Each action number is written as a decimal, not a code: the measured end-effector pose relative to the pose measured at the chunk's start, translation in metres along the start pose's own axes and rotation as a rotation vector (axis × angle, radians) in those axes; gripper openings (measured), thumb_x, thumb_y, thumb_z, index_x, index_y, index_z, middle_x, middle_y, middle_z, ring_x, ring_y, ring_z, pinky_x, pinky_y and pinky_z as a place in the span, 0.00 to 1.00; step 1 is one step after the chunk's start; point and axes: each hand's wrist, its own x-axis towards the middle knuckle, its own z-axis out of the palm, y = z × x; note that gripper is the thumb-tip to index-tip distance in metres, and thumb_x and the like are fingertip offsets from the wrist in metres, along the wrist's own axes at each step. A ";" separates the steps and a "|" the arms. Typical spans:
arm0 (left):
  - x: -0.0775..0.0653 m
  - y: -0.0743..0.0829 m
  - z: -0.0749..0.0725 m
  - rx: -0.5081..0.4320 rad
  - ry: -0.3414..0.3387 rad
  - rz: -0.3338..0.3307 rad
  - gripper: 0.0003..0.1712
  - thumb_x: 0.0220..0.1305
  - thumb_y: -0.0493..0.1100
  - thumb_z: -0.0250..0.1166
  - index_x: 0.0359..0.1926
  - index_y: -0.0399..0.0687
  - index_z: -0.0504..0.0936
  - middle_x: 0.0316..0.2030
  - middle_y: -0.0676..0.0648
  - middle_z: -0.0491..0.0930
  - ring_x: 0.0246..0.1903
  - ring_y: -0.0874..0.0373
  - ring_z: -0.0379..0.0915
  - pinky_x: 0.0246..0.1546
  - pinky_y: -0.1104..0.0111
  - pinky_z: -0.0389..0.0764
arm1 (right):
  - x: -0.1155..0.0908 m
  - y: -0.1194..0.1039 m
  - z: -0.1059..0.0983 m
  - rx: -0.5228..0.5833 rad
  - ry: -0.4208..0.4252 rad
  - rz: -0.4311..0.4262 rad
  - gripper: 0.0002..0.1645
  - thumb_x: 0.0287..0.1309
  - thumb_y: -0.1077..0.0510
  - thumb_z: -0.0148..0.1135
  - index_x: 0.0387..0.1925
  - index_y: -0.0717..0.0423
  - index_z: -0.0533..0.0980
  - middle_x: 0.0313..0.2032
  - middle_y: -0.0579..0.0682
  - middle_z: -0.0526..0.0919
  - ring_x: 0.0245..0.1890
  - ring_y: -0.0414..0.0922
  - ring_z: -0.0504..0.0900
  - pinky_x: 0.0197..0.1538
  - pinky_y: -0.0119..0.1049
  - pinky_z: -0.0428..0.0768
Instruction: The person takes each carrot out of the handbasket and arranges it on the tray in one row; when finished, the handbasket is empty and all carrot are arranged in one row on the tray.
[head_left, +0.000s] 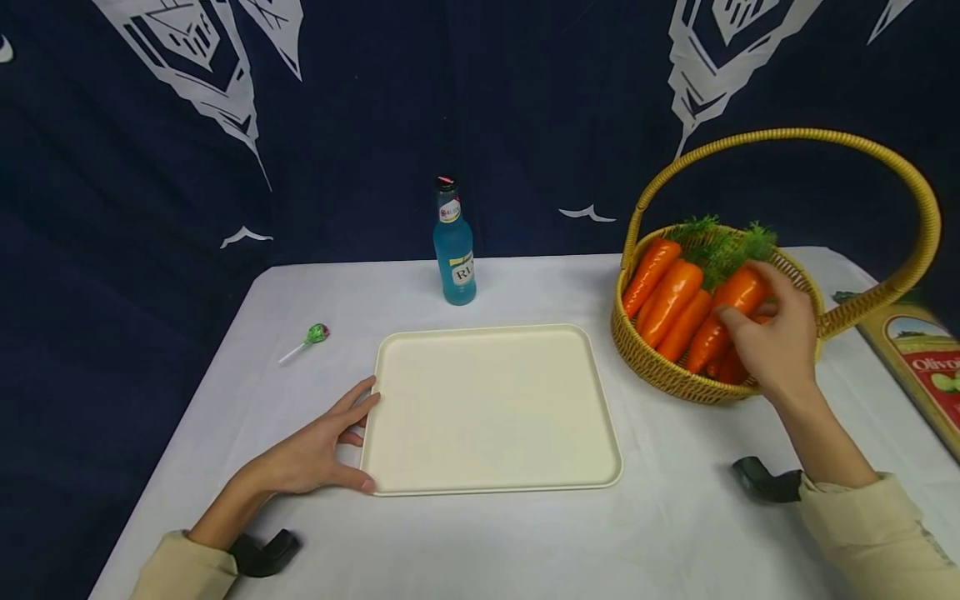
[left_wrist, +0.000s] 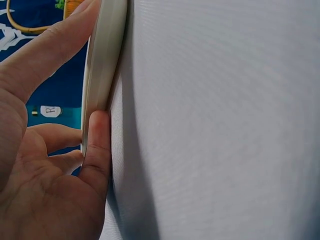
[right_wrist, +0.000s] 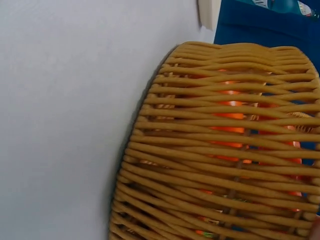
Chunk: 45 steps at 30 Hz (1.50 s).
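Pinching: right hand [head_left: 777,337], thumb and fingers curled about the thick upper part of one carrot [head_left: 741,288]. Location: inside the wicker basket [head_left: 654,379], directly beneath this grip, the nearer of two; long axis slants from far right to near left. Finish: glossy orange, smooth, tapering. Left hand [head_left: 318,454]: fingers extended, touching the left edge of the cream tray [head_left: 491,408].

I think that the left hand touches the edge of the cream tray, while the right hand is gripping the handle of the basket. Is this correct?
Not quite: the right hand is not on the handle. The head view shows it gripping a carrot inside the basket. The left hand does touch the edge of the cream tray.
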 end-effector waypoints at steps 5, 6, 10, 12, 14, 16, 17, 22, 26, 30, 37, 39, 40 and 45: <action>0.000 0.000 -0.001 0.002 -0.002 -0.001 0.66 0.43 0.49 0.83 0.75 0.32 0.52 0.77 0.45 0.37 0.50 0.51 0.72 0.49 0.72 0.76 | -0.005 -0.009 -0.004 0.084 0.044 0.008 0.40 0.62 0.61 0.59 0.74 0.45 0.61 0.62 0.58 0.61 0.41 0.34 0.66 0.26 0.17 0.72; 0.000 0.000 -0.001 0.003 -0.004 -0.003 0.66 0.43 0.49 0.83 0.75 0.32 0.52 0.77 0.45 0.37 0.50 0.51 0.71 0.49 0.72 0.75 | -0.006 -0.011 -0.006 0.092 0.053 0.006 0.40 0.62 0.61 0.60 0.74 0.43 0.61 0.60 0.55 0.62 0.41 0.33 0.66 0.27 0.17 0.73; 0.000 0.000 -0.001 0.000 -0.008 -0.010 0.66 0.43 0.49 0.83 0.75 0.32 0.52 0.77 0.46 0.36 0.51 0.51 0.71 0.49 0.72 0.75 | -0.011 -0.020 -0.009 0.097 0.065 -0.022 0.40 0.61 0.61 0.60 0.74 0.42 0.62 0.58 0.50 0.63 0.41 0.33 0.67 0.29 0.16 0.72; 0.000 0.000 -0.001 -0.002 -0.010 -0.012 0.66 0.43 0.49 0.83 0.75 0.32 0.52 0.77 0.46 0.36 0.51 0.51 0.70 0.49 0.72 0.75 | -0.015 -0.025 -0.010 0.093 0.060 -0.033 0.39 0.62 0.60 0.60 0.73 0.42 0.63 0.60 0.51 0.64 0.42 0.33 0.67 0.30 0.16 0.71; 0.000 0.000 -0.001 -0.005 -0.011 -0.015 0.66 0.43 0.49 0.83 0.75 0.32 0.52 0.77 0.46 0.36 0.51 0.51 0.70 0.49 0.72 0.75 | -0.019 -0.030 -0.010 0.090 0.052 -0.056 0.38 0.61 0.60 0.61 0.73 0.43 0.64 0.63 0.54 0.64 0.43 0.34 0.67 0.30 0.16 0.71; 0.000 0.000 -0.001 -0.009 -0.011 -0.016 0.66 0.43 0.48 0.83 0.75 0.32 0.52 0.77 0.46 0.36 0.51 0.51 0.71 0.49 0.72 0.75 | -0.023 -0.034 -0.009 0.098 0.033 -0.079 0.38 0.61 0.60 0.61 0.72 0.44 0.65 0.63 0.55 0.65 0.44 0.34 0.67 0.31 0.16 0.71; 0.000 0.000 -0.001 -0.011 -0.011 -0.016 0.67 0.43 0.48 0.83 0.75 0.33 0.51 0.77 0.47 0.36 0.51 0.51 0.71 0.50 0.72 0.75 | -0.026 -0.037 -0.008 0.102 0.022 -0.088 0.38 0.61 0.60 0.61 0.72 0.45 0.65 0.62 0.54 0.66 0.44 0.34 0.68 0.31 0.17 0.71; 0.001 -0.002 -0.001 -0.015 -0.011 -0.006 0.67 0.42 0.49 0.83 0.75 0.33 0.51 0.77 0.47 0.36 0.51 0.51 0.72 0.50 0.72 0.75 | -0.040 -0.046 -0.003 0.105 -0.051 -0.135 0.37 0.62 0.59 0.62 0.72 0.46 0.65 0.60 0.52 0.68 0.45 0.38 0.69 0.33 0.19 0.72; 0.001 -0.002 0.000 -0.019 -0.015 0.000 0.66 0.43 0.48 0.83 0.75 0.32 0.51 0.77 0.46 0.36 0.51 0.50 0.72 0.50 0.71 0.75 | -0.053 -0.052 0.005 0.121 -0.104 -0.183 0.38 0.61 0.61 0.64 0.72 0.48 0.65 0.59 0.55 0.68 0.46 0.41 0.68 0.31 0.19 0.73; 0.001 -0.002 0.000 -0.025 -0.013 -0.009 0.66 0.43 0.48 0.83 0.75 0.33 0.51 0.77 0.47 0.36 0.51 0.51 0.72 0.50 0.72 0.75 | -0.066 -0.058 0.016 0.162 -0.161 -0.233 0.38 0.60 0.64 0.66 0.71 0.50 0.66 0.59 0.55 0.69 0.46 0.42 0.69 0.29 0.21 0.74; 0.001 -0.002 0.000 -0.026 -0.016 -0.006 0.66 0.43 0.48 0.82 0.75 0.33 0.51 0.78 0.47 0.36 0.52 0.51 0.72 0.50 0.72 0.75 | -0.083 -0.070 0.034 0.252 -0.296 -0.279 0.36 0.61 0.66 0.65 0.70 0.51 0.67 0.57 0.56 0.70 0.48 0.47 0.69 0.39 0.21 0.79; 0.001 -0.002 0.000 -0.025 -0.016 -0.002 0.66 0.44 0.48 0.82 0.75 0.33 0.51 0.78 0.48 0.36 0.52 0.50 0.72 0.50 0.72 0.75 | -0.087 -0.072 0.039 0.257 -0.339 -0.282 0.35 0.63 0.65 0.63 0.70 0.50 0.67 0.57 0.56 0.70 0.49 0.49 0.69 0.41 0.21 0.79; 0.000 -0.002 0.000 -0.026 -0.015 -0.002 0.66 0.44 0.48 0.82 0.75 0.33 0.51 0.78 0.48 0.36 0.52 0.51 0.72 0.50 0.72 0.75 | -0.089 -0.073 0.042 0.265 -0.361 -0.281 0.35 0.64 0.65 0.63 0.71 0.50 0.67 0.57 0.57 0.70 0.50 0.50 0.70 0.41 0.22 0.79; 0.001 -0.003 0.000 -0.028 -0.015 0.005 0.66 0.44 0.48 0.82 0.75 0.33 0.51 0.78 0.48 0.36 0.52 0.51 0.72 0.50 0.72 0.75 | -0.096 -0.074 0.058 0.335 -0.456 -0.275 0.34 0.64 0.67 0.61 0.70 0.50 0.67 0.59 0.56 0.69 0.52 0.53 0.73 0.43 0.27 0.82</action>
